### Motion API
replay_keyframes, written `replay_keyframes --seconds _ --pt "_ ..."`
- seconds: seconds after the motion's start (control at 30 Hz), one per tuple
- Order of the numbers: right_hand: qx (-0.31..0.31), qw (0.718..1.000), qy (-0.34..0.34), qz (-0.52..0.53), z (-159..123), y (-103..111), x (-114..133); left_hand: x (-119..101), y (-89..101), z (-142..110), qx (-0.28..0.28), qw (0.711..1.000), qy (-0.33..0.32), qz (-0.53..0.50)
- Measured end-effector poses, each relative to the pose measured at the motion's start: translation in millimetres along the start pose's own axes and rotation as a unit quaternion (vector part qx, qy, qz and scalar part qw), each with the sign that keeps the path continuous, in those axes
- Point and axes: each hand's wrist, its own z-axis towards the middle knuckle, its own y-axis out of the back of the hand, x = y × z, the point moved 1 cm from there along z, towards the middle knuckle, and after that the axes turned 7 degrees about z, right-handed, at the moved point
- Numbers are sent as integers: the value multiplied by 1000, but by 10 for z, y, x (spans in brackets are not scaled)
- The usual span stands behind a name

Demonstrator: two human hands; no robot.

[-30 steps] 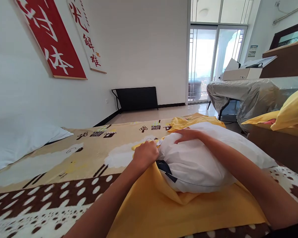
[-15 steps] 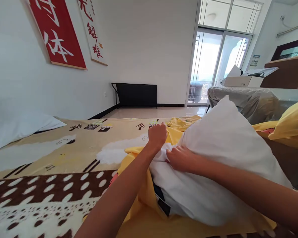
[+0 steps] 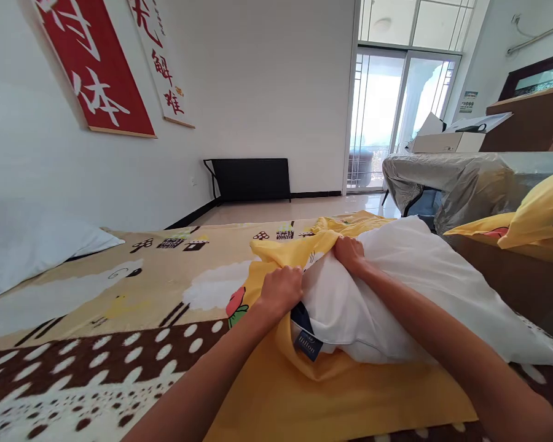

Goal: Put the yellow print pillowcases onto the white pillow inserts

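On the brown-and-beige patterned plush blanket (image 3: 120,353) before me, the puffy white fabric pillow (image 3: 433,264) lies over the yellow printed cloth pillowcase (image 3: 350,402), its left end inside; far left lies a second white fabric pillow (image 3: 27,245).

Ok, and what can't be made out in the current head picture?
All in the head view:
Fingertips of the left hand and right hand: mostly curled away, hidden by the hands themselves.
White pillow, left end: hidden by the left hand and yellow pillowcase.
Red scroll: top cut off by the upper edge.
Yellow cushion: cut off by the right edge.
Wall notice: print too small to read.
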Motion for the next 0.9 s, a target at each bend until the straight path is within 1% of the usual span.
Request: replay_keyframes --seconds 0.1,0.17,0.23,0.3,0.33,0.37,0.4,0.43,0.47,0.53,0.6,0.63,0.7,0.77,0.83,0.9 --pt "17 999 45 9 -40 4 56 -14 -32 -56 -10 1000 -9 6" --pt "24 997 78 10 -150 84 84 22 -73 -72 7 1000 -7 8" --pt "21 993 113 8 -378 212 104 97 -146 -78 46 999 -13 6" --pt "23 982 188 21 -720 324 133 175 -228 -80 86 996 -23 0" --pt "32 962 267 41 -914 347 156 203 -261 -81 100 995 -28 -2" --pt "61 933 348 62 -1104 337 178 221 -284 -82 109 993 -33 -5" --pt "82 909 403 75 -1267 295 192 226 -294 -85 114 993 -37 -5" --pt "88 894 433 74 -1388 225 197 222 -291 -90 115 993 -40 -4" --pt "90 887 448 62 -1456 134 194 211 -273 -98 113 993 -40 -1" --pt "101 881 461 29 -1430 -61 171 188 -196 -128 97 995 -26 12" --pt "143 866 478 21 -1235 -198 147 182 -74 -171 72 997 7 27" --pt "164 861 481 31 -1106 -228 143 189 -4 -192 62 997 27 31" --pt "181 863 468 62 -854 -220 171 217 142 -215 59 996 58 23" --pt "168 874 448 80 -686 -181 255 245 275 -193 69 995 69 0" --pt "166 875 448 79 -638 -181 390 255 380 -121 66 995 65 -35" --pt "188 865 461 70 -679 -242 538 241 448 -25 46 994 64 -80"
